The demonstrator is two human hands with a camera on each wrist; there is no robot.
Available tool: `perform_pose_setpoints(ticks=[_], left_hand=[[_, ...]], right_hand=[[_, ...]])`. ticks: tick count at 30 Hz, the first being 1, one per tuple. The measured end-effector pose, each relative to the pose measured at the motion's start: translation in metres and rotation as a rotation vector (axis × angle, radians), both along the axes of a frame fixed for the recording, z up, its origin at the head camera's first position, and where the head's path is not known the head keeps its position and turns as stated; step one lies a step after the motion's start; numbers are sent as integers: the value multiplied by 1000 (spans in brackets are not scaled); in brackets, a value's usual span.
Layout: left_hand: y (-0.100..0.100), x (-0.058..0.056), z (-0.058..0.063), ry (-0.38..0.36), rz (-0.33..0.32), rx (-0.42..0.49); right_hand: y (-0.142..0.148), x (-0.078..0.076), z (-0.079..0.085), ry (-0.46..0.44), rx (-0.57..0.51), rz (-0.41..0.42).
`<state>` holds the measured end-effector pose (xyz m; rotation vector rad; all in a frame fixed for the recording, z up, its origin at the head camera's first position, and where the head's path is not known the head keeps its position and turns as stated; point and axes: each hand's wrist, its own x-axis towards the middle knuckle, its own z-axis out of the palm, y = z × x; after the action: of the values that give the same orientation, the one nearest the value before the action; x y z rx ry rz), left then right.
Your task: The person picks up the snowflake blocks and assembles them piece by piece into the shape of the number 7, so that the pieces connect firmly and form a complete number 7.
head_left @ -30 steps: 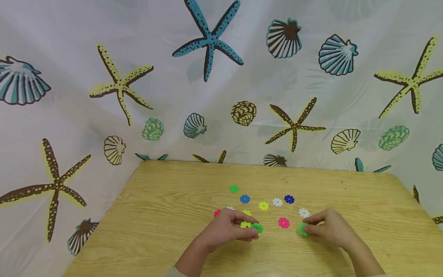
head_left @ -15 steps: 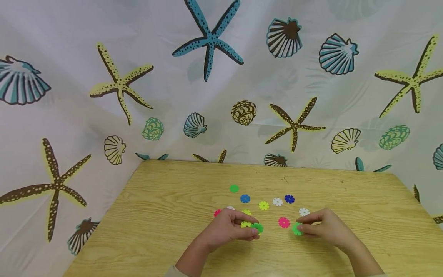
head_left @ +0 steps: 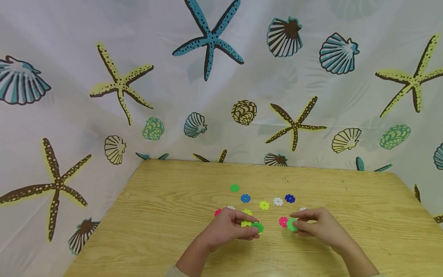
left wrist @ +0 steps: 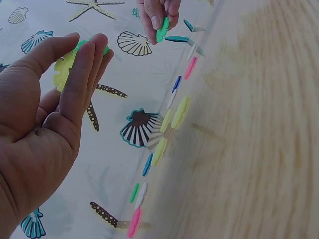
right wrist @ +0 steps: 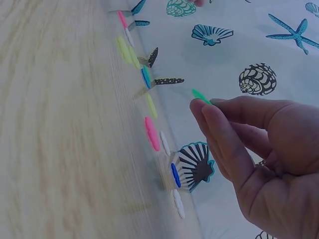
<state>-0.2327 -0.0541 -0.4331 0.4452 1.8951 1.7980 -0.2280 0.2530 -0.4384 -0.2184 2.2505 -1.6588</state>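
My left hand (head_left: 225, 231) pinches a green notched disc (head_left: 259, 227) between thumb and fingers, over the table's near middle. A yellow notched disc (left wrist: 62, 70) sits with it in the same grip, seen in the left wrist view; the fingers hide much of the pair. Across from it, my right hand (head_left: 323, 227) pinches a lighter green notched disc (head_left: 291, 224) by its edge. That disc overlaps a pink disc (head_left: 282, 222) on the table in the head view. The right wrist view shows it nearly edge-on (right wrist: 200, 96) at the fingertips.
On the wooden table (head_left: 166, 215) lie several flat notched discs, among them a green disc (head_left: 234, 188), a light blue disc (head_left: 245, 198), a yellow disc (head_left: 264, 205), a white disc (head_left: 278, 201) and a dark blue disc (head_left: 290, 198). A patterned curtain (head_left: 166, 50) hangs behind.
My right hand has moved left with its green disc, towards the left hand, and now covers most of a white disc. The left hand has stayed nearly still, keeping its hold.
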Motion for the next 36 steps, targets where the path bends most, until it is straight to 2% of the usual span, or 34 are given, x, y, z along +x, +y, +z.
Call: perform_pose_setpoints(ticks=[8, 16, 22, 28, 36], left_hand=[[2, 1, 0, -28, 2, 14], [8, 2, -4, -35, 8, 22], [7, 1, -4, -18, 19, 24], [8, 1, -1, -6, 17, 12], [8, 3, -1, 12, 19, -10]], right_hand=[[-9, 1, -1, -19, -82, -9], [-16, 1, -3, -41, -110, 2], [-26, 4, -2, -18, -159, -10], [-34, 9, 1, 5, -165, -16], [-44, 13, 6, -9, -186, -27]])
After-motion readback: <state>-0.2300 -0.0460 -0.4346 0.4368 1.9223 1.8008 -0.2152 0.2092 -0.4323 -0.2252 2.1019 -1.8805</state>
